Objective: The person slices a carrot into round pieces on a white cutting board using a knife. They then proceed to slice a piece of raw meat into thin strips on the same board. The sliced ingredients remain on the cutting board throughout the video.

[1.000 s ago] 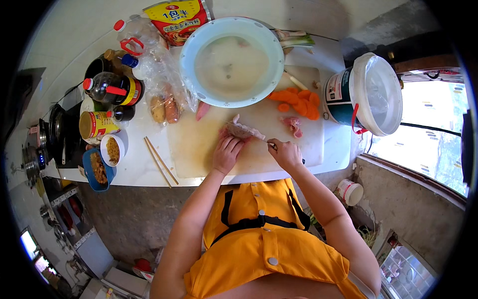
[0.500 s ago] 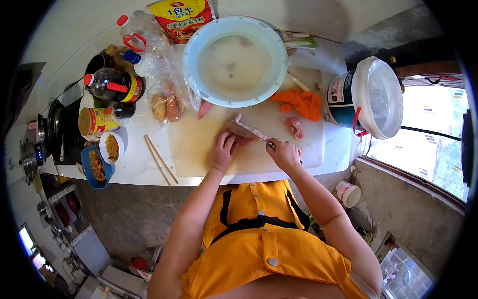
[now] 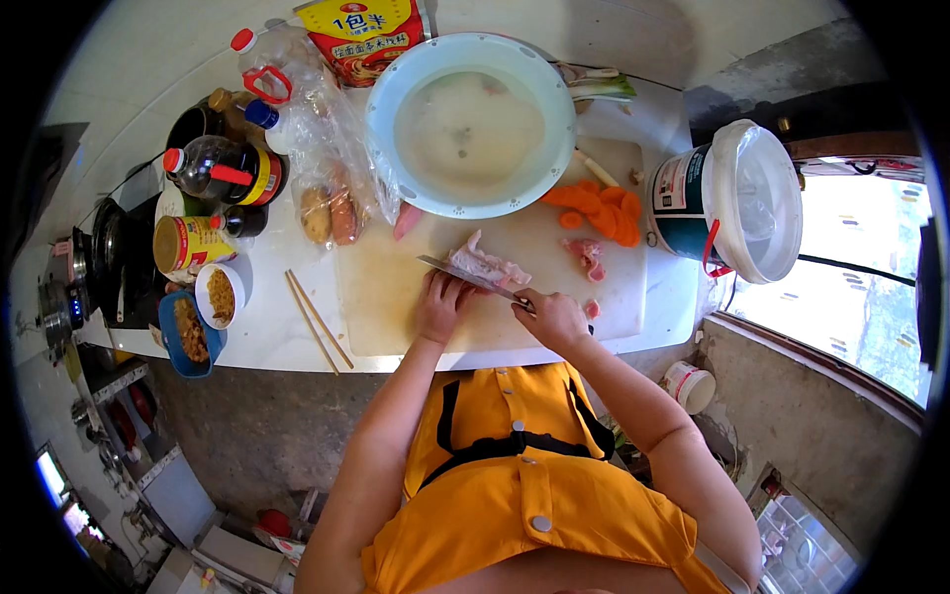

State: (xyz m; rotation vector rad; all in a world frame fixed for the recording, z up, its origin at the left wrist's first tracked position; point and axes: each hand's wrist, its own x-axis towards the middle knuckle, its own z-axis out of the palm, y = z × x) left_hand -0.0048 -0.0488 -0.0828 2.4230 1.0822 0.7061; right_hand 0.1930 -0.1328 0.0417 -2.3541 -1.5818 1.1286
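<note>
My right hand [image 3: 552, 319] is closed around the handle of a kitchen knife [image 3: 470, 275]. The broad blade slants over the cutting board [image 3: 386, 307], its tip toward the left. Just past the blade lies a floppy, pale pink piece of raw meat [image 3: 485, 257]. My left hand [image 3: 438, 309] is on the near side of the blade, with fingers bent and close together; the fingertips and whatever lies under them are hidden. Smaller meat pieces [image 3: 586, 257] rest on the board to the right, below a heap of orange carrot slices [image 3: 604, 210].
A light blue basin [image 3: 381, 148] of cloudy water stands beyond the board. White bucket [image 3: 777, 213] at right; chopsticks [image 3: 315, 319], bagged potatoes [image 3: 317, 213], a soy sauce bottle [image 3: 223, 170], a white bowl [image 3: 236, 307] and a blue dish [image 3: 188, 366] at left. Scallions [image 3: 604, 89] lie behind.
The knife has shifted left and slightly nearer me, with my right hand moving along. The meat now lies spread out beyond the blade. A small piece near my right hand has come into view.
</note>
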